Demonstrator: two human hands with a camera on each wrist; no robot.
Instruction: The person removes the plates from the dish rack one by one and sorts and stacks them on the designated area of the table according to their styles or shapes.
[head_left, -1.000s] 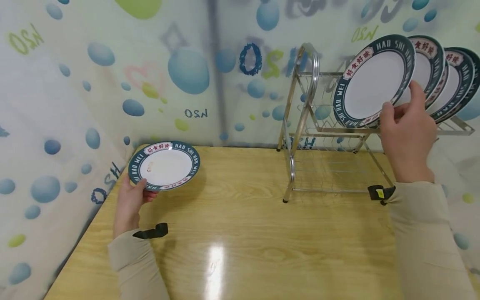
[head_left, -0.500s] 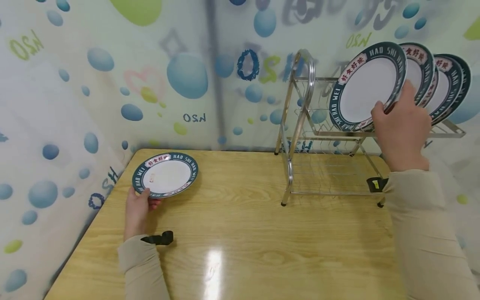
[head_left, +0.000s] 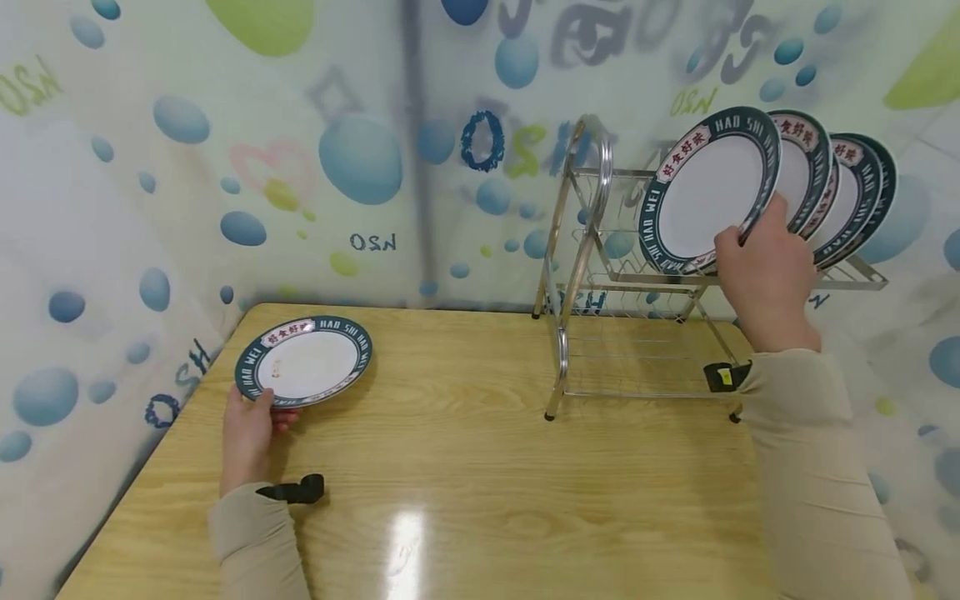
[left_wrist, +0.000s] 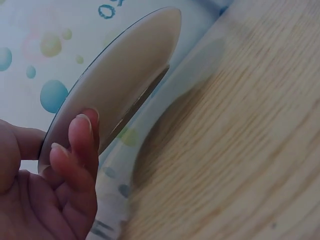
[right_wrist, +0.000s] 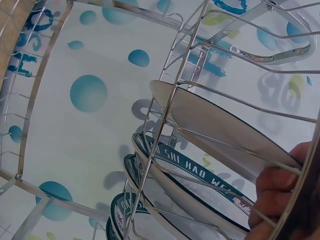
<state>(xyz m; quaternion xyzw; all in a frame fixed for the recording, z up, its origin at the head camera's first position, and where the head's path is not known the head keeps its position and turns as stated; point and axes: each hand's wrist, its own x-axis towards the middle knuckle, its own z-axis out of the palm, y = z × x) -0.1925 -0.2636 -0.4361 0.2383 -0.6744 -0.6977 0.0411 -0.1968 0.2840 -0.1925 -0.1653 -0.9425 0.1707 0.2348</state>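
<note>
My left hand [head_left: 251, 429] grips the near-left rim of a white plate [head_left: 307, 364] with a dark green lettered border, thumb on top and fingers beneath. The left wrist view shows the plate's pale underside [left_wrist: 120, 75] tilted above the tabletop. At the right, my right hand [head_left: 772, 279] pinches the lower right rim of the front plate [head_left: 708, 200] on the metal dish rack [head_left: 585, 275]. Several matching plates [head_left: 847, 196] lean behind it on the upper tier. From below, the right wrist view has my fingers [right_wrist: 274, 192] at that plate's edge, partly behind rack wires.
The rack stands on a wooden table [head_left: 465, 467] near the patterned back wall [head_left: 360, 158]. Its lower wire tier [head_left: 645, 358] sits close above the tabletop. Another patterned wall runs along the table's left side.
The left-hand plate has come down closer to the tabletop. My right hand stays at the front plate's rim on the rack. The head view has shifted, moving the scene down and left.
</note>
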